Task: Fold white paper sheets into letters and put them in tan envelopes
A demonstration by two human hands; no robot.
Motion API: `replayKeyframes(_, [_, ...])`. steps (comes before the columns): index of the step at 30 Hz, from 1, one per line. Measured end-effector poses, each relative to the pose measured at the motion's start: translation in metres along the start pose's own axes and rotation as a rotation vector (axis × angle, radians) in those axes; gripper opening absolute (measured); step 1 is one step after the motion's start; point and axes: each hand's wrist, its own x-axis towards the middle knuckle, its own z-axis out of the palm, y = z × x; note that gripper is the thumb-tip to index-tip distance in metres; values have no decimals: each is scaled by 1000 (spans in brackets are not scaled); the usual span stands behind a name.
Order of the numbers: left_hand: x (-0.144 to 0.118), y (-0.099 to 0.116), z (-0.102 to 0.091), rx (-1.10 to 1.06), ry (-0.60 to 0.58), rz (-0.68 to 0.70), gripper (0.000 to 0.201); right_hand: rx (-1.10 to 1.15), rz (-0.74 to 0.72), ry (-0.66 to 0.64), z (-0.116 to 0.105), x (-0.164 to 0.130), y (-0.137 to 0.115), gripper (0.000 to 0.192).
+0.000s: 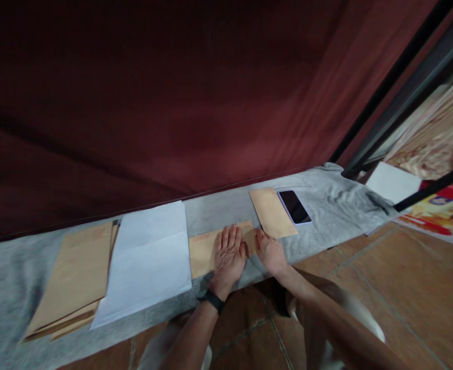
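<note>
A brown paper envelope (203,252) with faint red print lies crosswise on the grey cloth in front of me. My left hand (229,254) rests flat on it, fingers stretched out and held side by side. At the envelope's right end my right hand (269,251) is closed, its bent fingers pinching the edge or flap; the fingertips are partly hidden. Just beyond my right hand lies a second brown envelope (272,208). A phone (294,206) with a dark screen and pale purple case lies beside it.
White paper sheets (149,257) with a fold line lie left of the envelope. Further left is a stack of brown envelopes (75,267). Grey cloth (326,198) covers the narrow surface. A dark red curtain (211,128) hangs behind; black metal bars (388,103) stand at right.
</note>
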Motion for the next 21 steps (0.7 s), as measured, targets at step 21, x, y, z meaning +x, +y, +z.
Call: replayKeyframes(21, [8, -58, -74, -772, 631, -465, 56, 970, -118, 621, -51, 30, 15, 19])
